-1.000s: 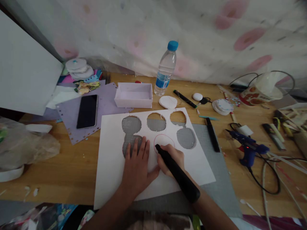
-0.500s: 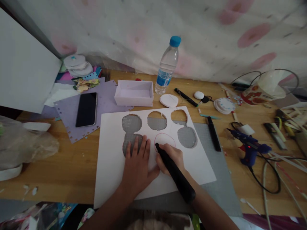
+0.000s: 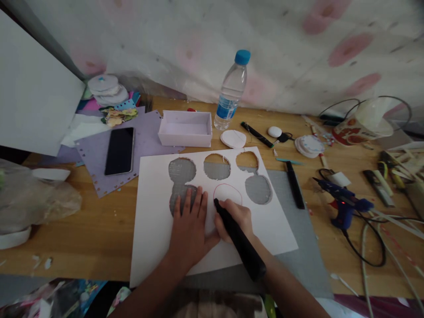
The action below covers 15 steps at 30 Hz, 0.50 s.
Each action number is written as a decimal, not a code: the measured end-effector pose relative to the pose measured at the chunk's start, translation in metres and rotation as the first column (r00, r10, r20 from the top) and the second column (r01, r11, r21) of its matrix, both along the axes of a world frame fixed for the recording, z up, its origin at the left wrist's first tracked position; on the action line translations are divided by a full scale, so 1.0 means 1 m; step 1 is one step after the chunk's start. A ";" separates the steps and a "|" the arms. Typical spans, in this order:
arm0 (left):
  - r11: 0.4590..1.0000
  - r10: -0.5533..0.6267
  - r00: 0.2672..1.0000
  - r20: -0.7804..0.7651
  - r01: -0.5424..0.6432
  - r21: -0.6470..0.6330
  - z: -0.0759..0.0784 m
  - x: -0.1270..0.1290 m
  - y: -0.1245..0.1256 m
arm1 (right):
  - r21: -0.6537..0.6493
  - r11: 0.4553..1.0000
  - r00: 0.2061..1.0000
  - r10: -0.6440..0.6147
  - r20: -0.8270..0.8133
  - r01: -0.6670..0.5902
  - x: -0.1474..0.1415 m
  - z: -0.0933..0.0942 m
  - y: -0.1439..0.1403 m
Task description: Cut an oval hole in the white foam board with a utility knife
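The right hand [image 3: 236,219] grips a black cutting tool [image 3: 239,240], fingers closed around its forward end. The tool's long axis runs from lower right, near the wrist, up and left to its tip. The tip touches the white foam sheet [image 3: 155,229] at the left edge of a red drawn circle [image 3: 227,194]. The circle lies directly beyond the right knuckles, so the right hand is the nearer one to it.

The left hand [image 3: 189,229] lies flat on the sheet just left of the tool tip, palm down, fingers spread and pointing away from the person. It holds nothing; it presses the sheet down. The thumb reaches toward the right hand and appears to touch it. The fingertips overlap the lower edge of a cut-out hole [image 3: 180,198].

The sheet lies on a grey cutting mat [image 3: 298,247], which lies on the wooden table [image 3: 82,229]. Four further round holes sit along the sheet's far edge and right side.

Beyond the sheet stand a white box [image 3: 184,128] and a water bottle [image 3: 231,90]. A phone [image 3: 120,151] lies to the far left. A blue glue gun [image 3: 344,203] lies well apart on the right.
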State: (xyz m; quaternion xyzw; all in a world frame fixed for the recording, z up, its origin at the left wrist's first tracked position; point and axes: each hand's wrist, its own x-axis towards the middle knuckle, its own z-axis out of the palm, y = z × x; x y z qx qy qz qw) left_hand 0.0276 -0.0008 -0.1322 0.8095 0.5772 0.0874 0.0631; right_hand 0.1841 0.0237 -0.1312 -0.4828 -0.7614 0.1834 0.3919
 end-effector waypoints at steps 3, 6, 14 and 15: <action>1.000 0.005 1.000 -0.002 -0.005 0.007 -0.001 0.000 0.000 | 0.042 0.999 0.999 0.034 -0.005 -0.034 0.000 0.001 0.001; 1.000 0.008 1.000 -0.008 -0.008 0.012 -0.001 0.001 0.000 | 0.046 0.997 0.998 0.060 -0.010 -0.059 0.003 0.001 -0.001; 1.000 0.013 1.000 0.002 -0.013 0.002 -0.002 0.000 -0.001 | -0.147 0.958 0.938 -0.273 -0.213 0.245 0.020 0.003 0.000; 1.000 0.012 1.000 0.005 -0.012 0.003 -0.002 0.000 -0.001 | -0.153 0.953 0.930 -0.290 -0.227 0.260 0.019 0.004 0.004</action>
